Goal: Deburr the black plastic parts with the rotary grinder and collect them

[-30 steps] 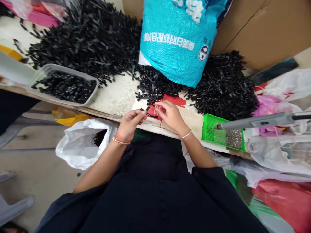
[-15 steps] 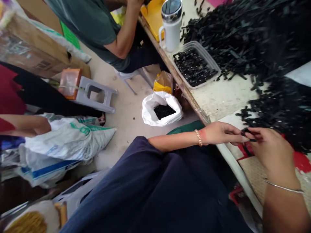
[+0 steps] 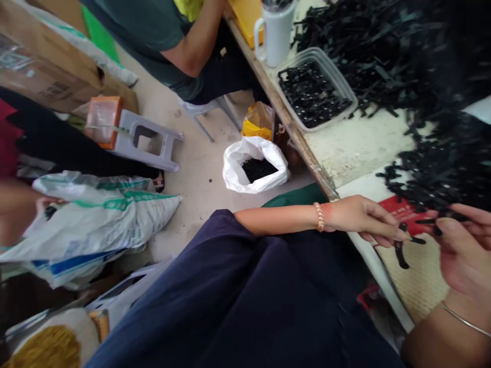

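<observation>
My left hand (image 3: 368,220) pinches a small black branched plastic part (image 3: 401,253) at its fingertips, over the front edge of the table. Further right, my right hand (image 3: 464,245) has thumb and fingers closed on another slim black plastic part (image 3: 427,222). The two hands are apart. Beyond them spreads a large heap of similar black parts (image 3: 383,66). A red printed sheet (image 3: 401,210) lies under the near edge of the heap, and a woven mat (image 3: 418,278) is below my hands.
A clear plastic box (image 3: 351,97) of black parts stands by the table edge, with a white mug (image 3: 278,38) behind it. On the floor are an open white sack (image 3: 233,168) and a grey stool (image 3: 164,145). A co-worker (image 3: 187,56) sits at the table; another person handles sacks (image 3: 115,220) at left.
My hands have come apart, the right one moving right. Each now shows a separate black part. At left, the other person's hand has moved onto the sack.
</observation>
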Available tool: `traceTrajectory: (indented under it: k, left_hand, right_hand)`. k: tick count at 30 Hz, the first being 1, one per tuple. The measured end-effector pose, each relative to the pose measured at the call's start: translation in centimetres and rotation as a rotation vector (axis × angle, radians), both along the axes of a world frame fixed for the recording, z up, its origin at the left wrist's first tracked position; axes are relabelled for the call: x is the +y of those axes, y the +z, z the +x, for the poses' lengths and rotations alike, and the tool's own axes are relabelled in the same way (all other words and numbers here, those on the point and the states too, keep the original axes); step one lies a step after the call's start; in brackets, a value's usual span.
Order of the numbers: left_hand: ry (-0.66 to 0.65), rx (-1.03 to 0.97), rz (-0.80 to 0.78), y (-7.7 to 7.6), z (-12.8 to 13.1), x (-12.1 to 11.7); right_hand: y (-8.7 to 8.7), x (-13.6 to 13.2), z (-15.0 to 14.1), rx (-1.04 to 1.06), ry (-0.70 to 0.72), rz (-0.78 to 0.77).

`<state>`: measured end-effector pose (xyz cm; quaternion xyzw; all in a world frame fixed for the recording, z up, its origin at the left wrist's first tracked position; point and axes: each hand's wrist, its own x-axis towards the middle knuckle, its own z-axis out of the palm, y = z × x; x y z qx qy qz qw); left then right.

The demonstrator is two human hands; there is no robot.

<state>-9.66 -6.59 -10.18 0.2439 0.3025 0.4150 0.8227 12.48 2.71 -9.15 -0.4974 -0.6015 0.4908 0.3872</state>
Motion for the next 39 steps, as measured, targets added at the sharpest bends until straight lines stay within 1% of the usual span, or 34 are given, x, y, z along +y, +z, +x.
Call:
traceTrajectory:
  k: [1,3,5,7,9,11,14,17,21,25,31,35,39]
  left_hand:
    - [-0.031,0.007,0.001,0.5,0.2,-0.3]
    - [-0.07,0.058,-0.003,1.5,0.7,-0.9]
    - [-0.092,0.124,-0.02,2.1,1.1,-1.1]
    - [-0.116,0.18,-0.021,2.0,1.5,-0.8]
    - [-0.159,0.223,-0.015,1.7,2.1,-0.3]
    - [-0.192,0.253,-0.002,1.5,3.0,-0.1]
    - [-0.227,0.279,0.016,1.7,4.1,-0.3]
    - [-0.232,0.291,0.013,2.2,4.8,-0.6]
    - [-0.216,0.314,0.014,2.5,5.1,-0.7]
    - [-0.207,0.337,0.003,2.5,5.2,-0.6]
    - [-0.237,0.321,-0.034,2.7,5.2,-0.2]
    - [-0.266,0.327,-0.046,2.6,5.2,0.2]
    - [-0.287,0.352,-0.041,2.3,5.2,0.4]
  right_hand:
    - [0.7,-1.2,-0.5,-0.01,-0.063,-0.058]
    - [2.0,-3.6,-1.4,0.014,-0.137,-0.081]
    - [2.6,-5.3,-1.9,0.038,-0.1,-0.129]
    - [2.5,-6.0,-1.7,0.127,-0.079,-0.161]
    - [2.2,-6.4,-0.9,0.221,-0.075,-0.195]
    - [2.0,-6.9,0.1,0.274,-0.089,-0.221]
    - [1.8,-7.7,1.3,0.348,-0.116,-0.269]
    - [1.4,-8.1,2.0,0.42,-0.125,-0.296]
    - [1.1,-8.1,2.6,0.449,-0.135,-0.309]
    - [1.2,-8.1,2.8,0.483,-0.117,-0.354]
    - [1.1,-8.1,2.9,0.554,-0.094,-0.457]
    - [0.9,-8.1,2.8,0.586,-0.089,-0.483]
    - [0.7,-8.3,3.1,0.575,-0.074,-0.487]
